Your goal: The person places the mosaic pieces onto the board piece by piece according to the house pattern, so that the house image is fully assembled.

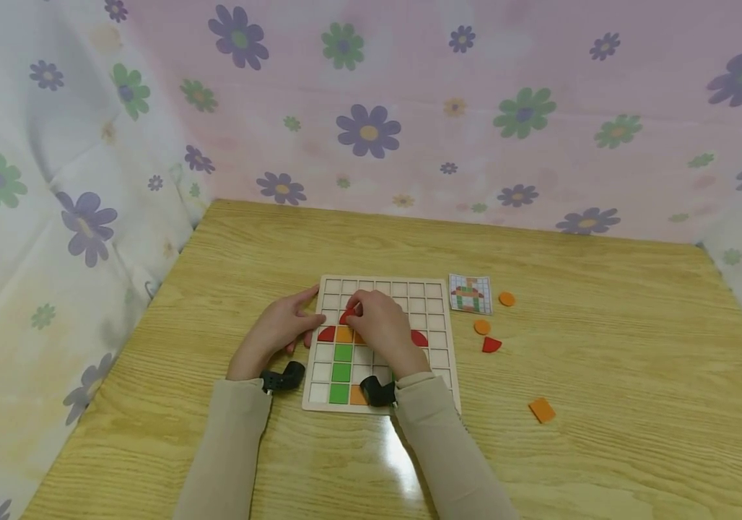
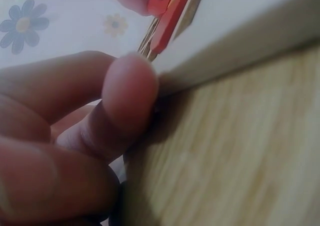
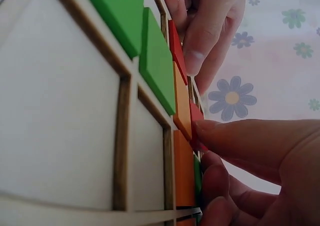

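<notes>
A wooden grid board (image 1: 437,359) lies on the table with coloured flat pieces in its cells. My right hand (image 1: 380,325) pinches a red quarter-circle piece (image 1: 348,316) between thumb and fingers, just above an orange square (image 1: 343,334). In the right wrist view, this red piece (image 3: 196,121) sits low against the board. My left hand (image 1: 283,321) rests at the board's left edge, its thumb touching the rim near another red piece (image 1: 326,334). Green squares (image 1: 342,373) run down a column below. The right hand and wrist hide part of the board's middle.
Right of the board lie a pattern card (image 1: 471,293), two orange circles (image 1: 507,298), a red quarter-circle (image 1: 491,344) and an orange square tile (image 1: 543,410). A flowered curtain (image 1: 410,108) borders the table's back and sides.
</notes>
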`<state>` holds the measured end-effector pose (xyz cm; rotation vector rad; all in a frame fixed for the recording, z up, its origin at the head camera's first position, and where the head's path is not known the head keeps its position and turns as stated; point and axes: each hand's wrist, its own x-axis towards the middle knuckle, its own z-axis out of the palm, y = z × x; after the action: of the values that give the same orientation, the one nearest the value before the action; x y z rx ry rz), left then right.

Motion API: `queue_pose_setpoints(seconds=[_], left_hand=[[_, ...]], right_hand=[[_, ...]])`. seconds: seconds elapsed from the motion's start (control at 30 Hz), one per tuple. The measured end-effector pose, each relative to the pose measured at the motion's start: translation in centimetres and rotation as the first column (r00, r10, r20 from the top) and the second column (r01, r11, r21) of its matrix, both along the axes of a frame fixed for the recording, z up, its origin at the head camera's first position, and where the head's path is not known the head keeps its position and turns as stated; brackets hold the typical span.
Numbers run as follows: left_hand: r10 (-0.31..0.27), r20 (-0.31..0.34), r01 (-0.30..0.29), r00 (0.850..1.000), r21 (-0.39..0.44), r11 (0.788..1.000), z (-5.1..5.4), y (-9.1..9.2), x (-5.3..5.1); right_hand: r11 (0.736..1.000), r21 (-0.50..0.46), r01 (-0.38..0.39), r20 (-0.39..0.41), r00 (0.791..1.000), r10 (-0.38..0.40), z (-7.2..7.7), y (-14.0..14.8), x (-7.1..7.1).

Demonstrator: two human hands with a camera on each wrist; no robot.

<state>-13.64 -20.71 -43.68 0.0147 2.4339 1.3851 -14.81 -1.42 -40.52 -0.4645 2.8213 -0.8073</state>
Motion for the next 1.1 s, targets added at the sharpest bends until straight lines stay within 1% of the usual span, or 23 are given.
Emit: queue_pose_setpoints(seconds=[0.1, 0.17, 0.23, 0.5, 0.63, 0.8, 1.0, 1.1], left_hand=[[0.006, 0.009, -0.006, 1.000, -0.002, 1.000, 0.1, -0.1, 0.1], [0.014, 0.019, -0.015, 1.000, 0.002, 1.000, 0.2, -0.2, 0.1], [0.023, 0.029, -0.023, 0.999, 0.008, 1.000, 0.3, -0.2, 0.2], [0.023, 0.024, -0.024, 0.999, 0.024, 0.999, 0.5, -0.2, 0.2], [0.020, 0.031, -0.021, 0.999, 0.026, 0.999, 0.3, 0.0, 0.2], [0.011, 0.043, -0.012, 0.999, 0.039, 0.999, 0.2, 0.2, 0.2], [0.018, 0.021, -0.019, 1.000, 0.035, 0.999, 0.2, 0.0, 0.2], [0.012, 0.021, -0.013, 1.000, 0.037, 0.999, 0.3, -0.1, 0.1]], right_hand=[[1.000, 0.021, -0.023, 0.016, 1.000, 0.022, 0.1, -0.1, 0.1], [0.998, 0.026, -0.052, 0.029, 0.998, 0.052, 0.1, -0.1, 0.1], [0.997, 0.022, -0.076, 0.042, 0.996, 0.075, 0.2, 0.0, 0.1], [0.990, -0.005, -0.143, 0.081, 0.986, 0.143, 1.0, 0.7, 0.2], [0.984, -0.045, -0.170, 0.071, 0.982, 0.173, 1.7, 1.2, 0.7], [0.979, -0.065, -0.195, 0.035, 0.980, 0.197, 2.8, 1.5, 1.5], [0.969, -0.063, -0.240, -0.013, 0.971, 0.239, 3.4, 1.8, 2.6], [0.971, -0.062, -0.230, -0.017, 0.973, 0.230, 3.5, 2.1, 3.0]])
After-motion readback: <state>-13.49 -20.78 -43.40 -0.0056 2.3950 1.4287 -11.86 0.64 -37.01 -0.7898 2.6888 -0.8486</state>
